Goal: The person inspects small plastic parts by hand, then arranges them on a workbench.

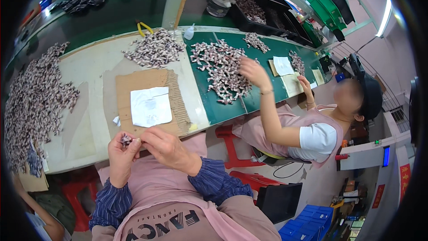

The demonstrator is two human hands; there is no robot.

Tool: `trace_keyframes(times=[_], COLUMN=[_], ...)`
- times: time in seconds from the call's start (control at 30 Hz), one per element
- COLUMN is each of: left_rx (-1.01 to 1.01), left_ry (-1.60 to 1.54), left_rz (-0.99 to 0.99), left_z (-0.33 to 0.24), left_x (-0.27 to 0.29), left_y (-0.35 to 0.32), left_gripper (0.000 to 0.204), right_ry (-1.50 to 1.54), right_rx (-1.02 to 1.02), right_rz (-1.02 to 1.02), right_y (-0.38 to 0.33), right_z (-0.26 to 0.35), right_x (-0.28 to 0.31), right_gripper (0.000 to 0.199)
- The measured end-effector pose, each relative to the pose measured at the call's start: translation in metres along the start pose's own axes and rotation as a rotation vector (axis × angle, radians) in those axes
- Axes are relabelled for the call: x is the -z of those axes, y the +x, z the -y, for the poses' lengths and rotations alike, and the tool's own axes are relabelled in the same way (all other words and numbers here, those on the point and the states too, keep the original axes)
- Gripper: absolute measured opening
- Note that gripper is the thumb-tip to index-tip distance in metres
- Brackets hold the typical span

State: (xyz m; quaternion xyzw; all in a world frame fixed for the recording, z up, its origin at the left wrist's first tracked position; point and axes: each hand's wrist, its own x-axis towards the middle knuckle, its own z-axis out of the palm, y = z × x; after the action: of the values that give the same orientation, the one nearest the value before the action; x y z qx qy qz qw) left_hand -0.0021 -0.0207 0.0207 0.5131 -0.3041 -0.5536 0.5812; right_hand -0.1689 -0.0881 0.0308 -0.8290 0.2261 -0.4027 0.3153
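My left hand (121, 158) is closed around a small mottled purple-and-white piece (126, 140), held just off the table's near edge. My right hand (165, 147) meets it with thumb and fingertips pinched together beside the left thumb. Whatever is between the right fingertips is too small or hidden to make out. Just beyond both hands, a white paper sheet (151, 109) lies on a brown cardboard piece (125, 87). Similar mottled pieces form a pile (156, 49) behind the cardboard and a much larger heap (33, 107) on the left.
Yellow-handled pliers (143, 28) and a small white squeeze bottle (189, 32) lie toward the back. On the right, a co-worker (303, 134) reaches over another pile (223, 69) on a green mat (214, 109). Red stools (232, 145) stand below. Black bins (249, 24) sit behind.
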Motion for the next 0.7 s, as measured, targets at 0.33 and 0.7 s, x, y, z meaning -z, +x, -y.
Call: trace_keyframes(times=[0.33, 0.7], left_rx=[0.115, 0.076], left_ry=[-0.057, -0.091], left_rz=[0.031, 0.187], left_z=[0.009, 0.012], left_x=[0.001, 0.024], left_y=[-0.016, -0.020], left_gripper=[0.011, 0.020], right_ry=[0.067, -0.248], right_rx=[-0.094, -0.237], right_rz=[-0.024, -0.129], right_y=[-0.015, -0.004], right_z=[0.010, -0.023], right_x=[-0.007, 0.032], right_gripper=[0.021, 0.013])
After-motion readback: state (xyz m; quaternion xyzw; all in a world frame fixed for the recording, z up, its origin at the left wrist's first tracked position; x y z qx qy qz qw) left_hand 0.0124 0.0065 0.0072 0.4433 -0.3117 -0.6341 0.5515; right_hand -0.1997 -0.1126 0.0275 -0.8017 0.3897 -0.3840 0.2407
